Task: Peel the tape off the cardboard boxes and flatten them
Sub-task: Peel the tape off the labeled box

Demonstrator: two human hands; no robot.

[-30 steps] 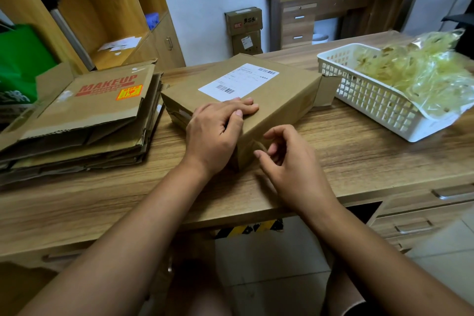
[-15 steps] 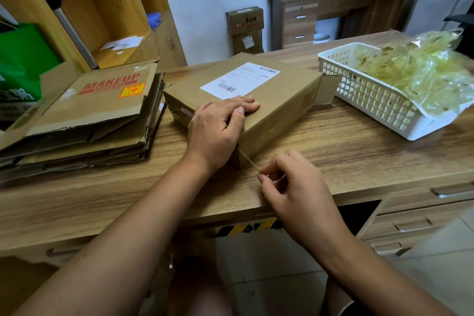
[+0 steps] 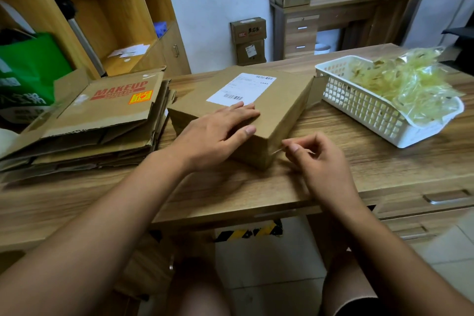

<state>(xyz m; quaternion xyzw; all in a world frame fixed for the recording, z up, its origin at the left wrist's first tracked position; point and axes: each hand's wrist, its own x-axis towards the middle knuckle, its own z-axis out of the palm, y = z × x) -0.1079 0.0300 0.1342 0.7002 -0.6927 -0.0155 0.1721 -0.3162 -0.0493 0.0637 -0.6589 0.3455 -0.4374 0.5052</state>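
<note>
Pinning the box [image 3: 282, 105] on the desk [image 3: 372, 169] with the left hand [image 3: 215, 133] flat. Pinching a tape strip [image 3: 277, 150] in the right hand [image 3: 323, 164], just right of the near corner; probably pulls off rightward.

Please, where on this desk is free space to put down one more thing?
Bare desk runs along the front edge, before the flattened stack. Another patch lies between the box and basket, right of the right hand. Stack and basket crowd both ends.
</note>
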